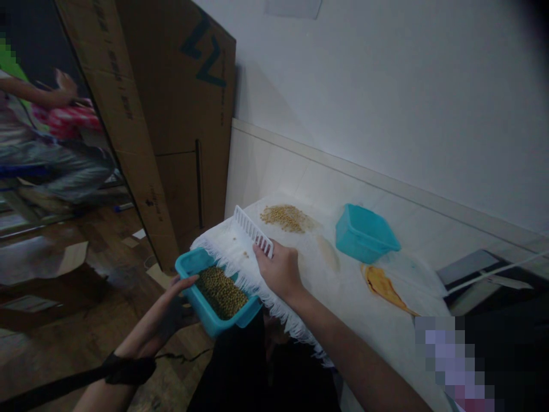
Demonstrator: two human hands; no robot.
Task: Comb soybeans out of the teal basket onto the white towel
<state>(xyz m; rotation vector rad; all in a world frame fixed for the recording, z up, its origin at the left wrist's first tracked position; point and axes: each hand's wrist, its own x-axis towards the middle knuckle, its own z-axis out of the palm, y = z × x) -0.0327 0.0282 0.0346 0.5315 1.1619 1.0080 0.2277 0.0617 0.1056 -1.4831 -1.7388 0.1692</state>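
My left hand (171, 309) grips the side of a turquoise plastic tub (206, 316) filled with green beans (223, 292), held just below the fringed edge of a white cloth (343, 292) on the table. My right hand (281, 269) is closed on a white slotted plastic scraper (251, 230) that stands on edge on the cloth, right above the tub. A small heap of yellow beans (285, 217) lies further back on the cloth.
A second turquoise tub (364, 233) sits tilted on the cloth near the wall. An orange stain (384, 285) marks the cloth. Tall cardboard boxes (171, 114) lean at the left. Another person (43, 131) is beyond them. Wooden floor (55, 320) lies below.
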